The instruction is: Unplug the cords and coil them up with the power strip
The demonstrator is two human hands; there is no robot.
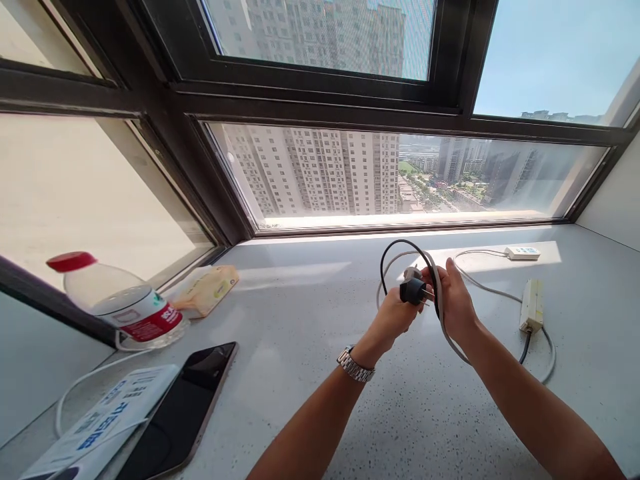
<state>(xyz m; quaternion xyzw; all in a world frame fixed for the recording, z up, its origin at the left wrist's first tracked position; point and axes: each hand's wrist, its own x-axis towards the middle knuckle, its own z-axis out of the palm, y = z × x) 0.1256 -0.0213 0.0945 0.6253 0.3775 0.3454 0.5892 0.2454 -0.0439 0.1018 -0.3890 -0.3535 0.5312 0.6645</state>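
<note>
Noting the head view: the left hand's [397, 313] grip is clenched on the black plug [412, 292], pins towards three o'clock, apparently to steady it; the right hand [457, 307] curls at looped cables [439, 293], its hold unclear. Cream block [531, 307] at three o'clock; bottle [125, 300] at nine. Speckled windowsill [280, 380], partly sunlit; dark-framed window [320, 110] at twelve.

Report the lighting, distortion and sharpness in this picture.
Head view: sunlight lays bright patches on the speckled counter; head view: the dark window frame slants, suggesting wide-angle distortion; head view: the black plug at the left hand looks fairly sharp.
</note>
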